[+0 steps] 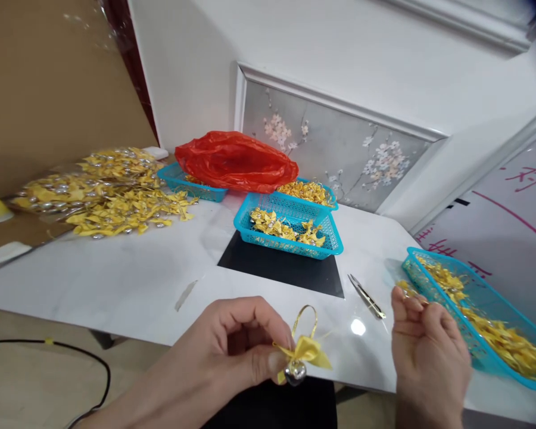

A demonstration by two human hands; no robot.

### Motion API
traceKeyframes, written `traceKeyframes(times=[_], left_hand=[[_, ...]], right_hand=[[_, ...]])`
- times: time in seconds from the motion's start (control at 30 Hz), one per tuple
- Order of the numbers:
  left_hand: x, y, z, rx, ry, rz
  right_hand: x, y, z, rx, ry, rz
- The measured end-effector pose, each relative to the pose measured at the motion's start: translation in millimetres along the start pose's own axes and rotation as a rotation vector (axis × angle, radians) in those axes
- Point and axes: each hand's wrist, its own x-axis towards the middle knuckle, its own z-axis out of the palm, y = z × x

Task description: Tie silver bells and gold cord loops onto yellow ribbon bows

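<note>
My left hand pinches a yellow ribbon bow between thumb and forefinger. A silver bell hangs below its knot, and a thin gold loop stands above it. To the right, my right hand is closed with its fingertips on a small yellow-gold ribbon piece, mostly hidden by the fingers. Beside that hand is a long blue basket with many yellow bows in it. Thread snips lie on the white table between the two hands.
A blue basket of bows stands on a black sheet. Behind it are two more blue baskets and a red plastic bag. Bagged and loose bell bows are heaped at left. A framed panel and a whiteboard border the table.
</note>
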Motion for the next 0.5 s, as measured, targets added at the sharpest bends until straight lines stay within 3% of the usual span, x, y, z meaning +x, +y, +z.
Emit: traceKeyframes(times=[0.17, 0.3, 0.43, 0.5], left_hand=[[0.7, -0.8, 0.5, 0.030, -0.003, 0.008], [2.5, -0.8, 2.7, 0.104, 0.021, 0.021], [4.2, -2.9, 5.7, 0.223, 0.085, 0.133], [4.3, -4.5, 7.2, 0.290, 0.128, 0.214]], right_hand=[[14.9, -7.1, -13.5, -0.085, 0.073, -0.153], [14.2, -8.5, -10.8, -0.112, 0.038, -0.077], [-25.2, -17.3, 10.4, -0.152, -0.100, 0.105], [-56.9, -24.1, 24.0, -0.179, -0.271, 0.168]])
